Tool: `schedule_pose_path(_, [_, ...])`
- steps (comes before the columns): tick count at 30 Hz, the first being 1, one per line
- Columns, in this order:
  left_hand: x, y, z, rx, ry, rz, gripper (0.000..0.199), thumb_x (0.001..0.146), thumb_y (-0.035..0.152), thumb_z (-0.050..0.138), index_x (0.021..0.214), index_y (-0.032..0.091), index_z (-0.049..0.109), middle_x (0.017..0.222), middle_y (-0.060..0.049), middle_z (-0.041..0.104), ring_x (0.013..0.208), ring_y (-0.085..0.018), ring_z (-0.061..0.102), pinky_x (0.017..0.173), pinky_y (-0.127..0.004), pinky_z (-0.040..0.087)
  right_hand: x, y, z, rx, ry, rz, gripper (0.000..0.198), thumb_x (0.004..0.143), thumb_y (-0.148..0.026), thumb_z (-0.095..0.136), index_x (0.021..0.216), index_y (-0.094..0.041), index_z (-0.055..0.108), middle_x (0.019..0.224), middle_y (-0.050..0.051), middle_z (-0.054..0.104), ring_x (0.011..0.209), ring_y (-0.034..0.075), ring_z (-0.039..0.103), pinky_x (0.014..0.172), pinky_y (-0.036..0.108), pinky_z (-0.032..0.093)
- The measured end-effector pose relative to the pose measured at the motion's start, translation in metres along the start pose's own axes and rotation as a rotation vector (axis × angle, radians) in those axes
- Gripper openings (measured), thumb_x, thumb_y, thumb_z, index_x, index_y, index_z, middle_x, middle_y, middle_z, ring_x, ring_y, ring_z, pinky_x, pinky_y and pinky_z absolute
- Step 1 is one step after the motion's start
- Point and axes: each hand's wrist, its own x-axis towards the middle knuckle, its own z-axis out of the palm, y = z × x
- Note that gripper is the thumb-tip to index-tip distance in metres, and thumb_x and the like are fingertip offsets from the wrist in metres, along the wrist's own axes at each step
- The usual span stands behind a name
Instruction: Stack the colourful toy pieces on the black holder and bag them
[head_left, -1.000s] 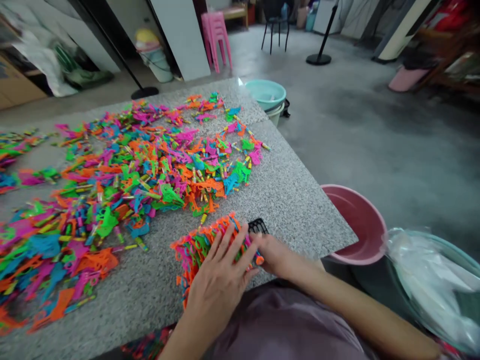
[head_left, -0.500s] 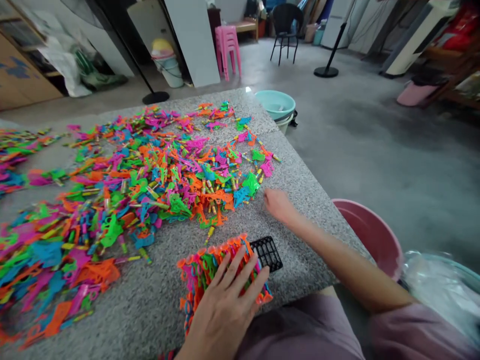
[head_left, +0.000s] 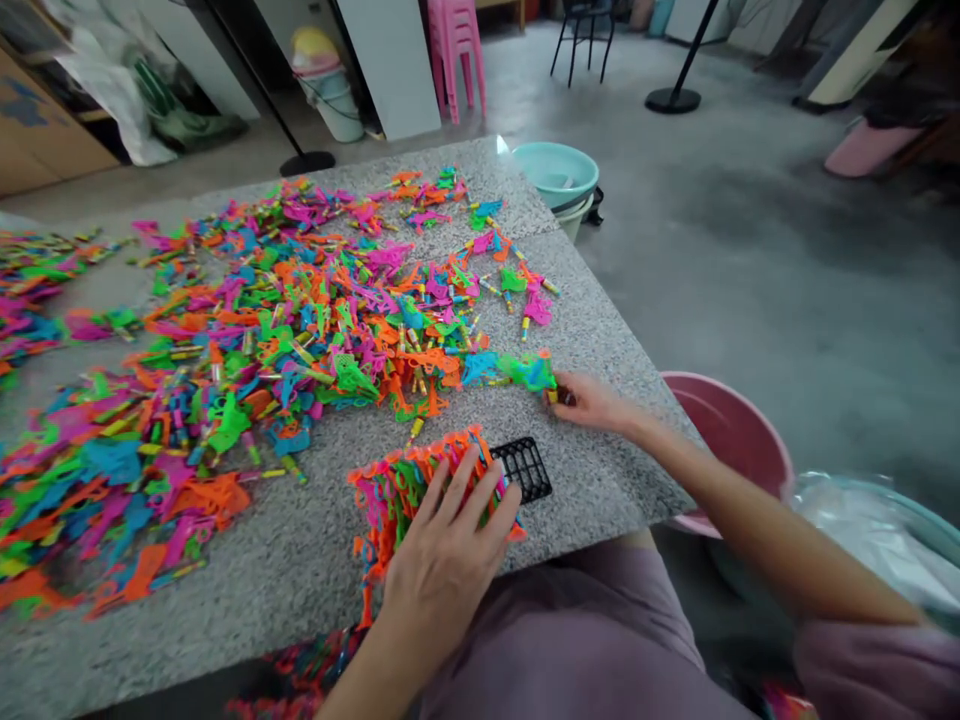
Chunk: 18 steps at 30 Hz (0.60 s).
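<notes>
My left hand lies over a packed row of bright plastic toys, fingers stretched and slightly apart. The toys are orange, pink, green and blue, standing close together in a black plastic grid rack, whose right end shows bare. To the right, at the edge of the loose pile, my right hand is closed on a few small gun-shaped plastic toys, green, blue and orange. A yellow tip shows at its fingers. The exact number held is hard to make out.
A wide heap of similar toys covers the left and middle of the speckled stone table. Beyond the right edge stand a light blue basin, a red tub and a container with clear plastic bags. Pink stools stand behind.
My right hand has moved slightly right and taken hold of green and blue toys from the pile's edge. My left hand stays on the packed row. The view has tilted down.
</notes>
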Motion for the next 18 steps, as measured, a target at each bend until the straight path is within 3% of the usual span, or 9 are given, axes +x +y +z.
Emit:
schedule_pose_path(2, [0.001, 0.001, 0.001, 0.011, -0.013, -0.008, 0.033, 0.094, 0.028, 0.052, 0.125, 0.023, 0.061, 0.136, -0.007, 0.06, 0.137, -0.033, 0.044, 0.111, -0.052, 0.042, -0.025, -0.006, 0.018, 0.369, 0.036, 0.06, 0.008, 0.085, -0.02, 0.055, 0.09, -0.015, 0.059, 0.076, 0.0, 0.063, 0.064, 0.011, 0.056, 0.061, 0.021, 0.043])
schedule_pose_path(4, [0.001, 0.003, 0.001, 0.016, -0.011, -0.014, 0.033, 0.094, 0.028, 0.052, 0.125, 0.022, 0.061, 0.136, -0.008, 0.059, 0.138, -0.033, 0.042, 0.111, -0.051, 0.042, -0.039, -0.013, 0.033, 0.563, 0.077, 0.133, 0.015, 0.084, -0.032, 0.059, 0.082, -0.017, 0.057, 0.067, -0.002, 0.058, 0.058, 0.012, 0.052, 0.057, 0.022, 0.041])
schedule_pose_path(7, [0.0, 0.003, 0.001, 0.01, -0.013, -0.021, 0.033, 0.095, 0.027, 0.052, 0.126, 0.021, 0.06, 0.137, -0.007, 0.059, 0.14, -0.032, 0.04, 0.113, -0.05, 0.04, -0.044, -0.024, 0.041, 0.459, 0.197, 0.209, 0.019, 0.079, -0.034, 0.063, 0.074, -0.019, 0.054, 0.061, -0.003, 0.052, 0.055, 0.012, 0.047, 0.056, 0.024, 0.037])
schedule_pose_path(11, [-0.002, 0.002, 0.0, -0.009, -0.026, -0.021, 0.034, 0.095, 0.026, 0.05, 0.127, 0.021, 0.059, 0.138, -0.005, 0.058, 0.139, -0.03, 0.04, 0.113, -0.05, 0.04, -0.041, -0.04, 0.041, 0.372, 0.37, 0.131, 0.009, 0.074, -0.018, 0.059, 0.081, -0.019, 0.054, 0.075, 0.0, 0.059, 0.065, 0.014, 0.054, 0.062, 0.025, 0.04])
schedule_pose_path(15, [0.001, 0.0, -0.001, -0.006, -0.002, -0.004, 0.033, 0.095, 0.024, 0.047, 0.124, 0.019, 0.061, 0.135, -0.007, 0.06, 0.136, -0.032, 0.045, 0.109, -0.051, 0.044, -0.031, -0.057, 0.06, 0.553, 0.328, 0.09, 0.016, 0.074, -0.017, 0.061, 0.088, -0.02, 0.054, 0.08, 0.0, 0.064, 0.071, 0.015, 0.061, 0.065, 0.025, 0.045])
schedule_pose_path(18, [0.003, 0.0, -0.002, -0.004, -0.001, 0.004, 0.033, 0.095, 0.024, 0.046, 0.124, 0.019, 0.061, 0.136, -0.008, 0.06, 0.136, -0.033, 0.044, 0.108, -0.052, 0.045, -0.022, -0.069, 0.076, 0.495, 0.265, 0.059, 0.022, 0.075, -0.014, 0.061, 0.096, -0.02, 0.054, 0.088, 0.002, 0.068, 0.08, 0.016, 0.065, 0.072, 0.025, 0.046])
